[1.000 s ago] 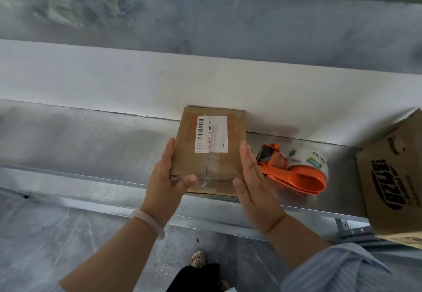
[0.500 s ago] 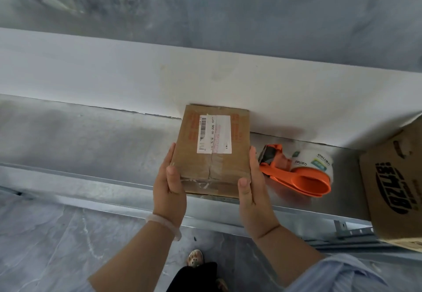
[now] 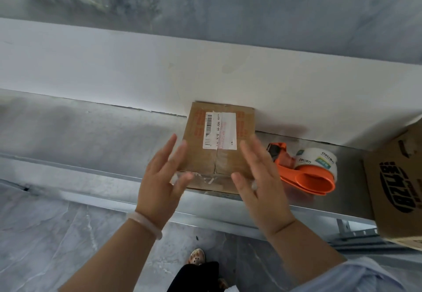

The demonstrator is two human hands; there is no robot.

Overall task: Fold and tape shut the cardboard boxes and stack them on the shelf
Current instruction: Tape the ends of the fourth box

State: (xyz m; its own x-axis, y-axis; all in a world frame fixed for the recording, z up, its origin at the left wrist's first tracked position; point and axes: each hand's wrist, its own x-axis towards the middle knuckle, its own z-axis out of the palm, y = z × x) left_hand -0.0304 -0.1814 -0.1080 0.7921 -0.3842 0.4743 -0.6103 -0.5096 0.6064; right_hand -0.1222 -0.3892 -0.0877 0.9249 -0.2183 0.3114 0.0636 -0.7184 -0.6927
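Observation:
A small taped cardboard box with a white shipping label sits on the grey metal shelf, its far edge against the white wall. My left hand hovers at the box's near left corner with its fingers spread and straight. My right hand hovers at the near right corner, fingers also straight, motion-blurred. Neither hand grips the box. An orange tape dispenser with a white roll lies on the shelf just right of my right hand.
A larger cardboard box with black printed lettering stands on the shelf at the far right, partly cut off by the frame. The shelf's front rail runs below the hands. Marble floor and my foot lie below.
Both hands held the small box by its sides earlier; now they have let go and pulled back with fingers spread. The box stays on the shelf against the wall.

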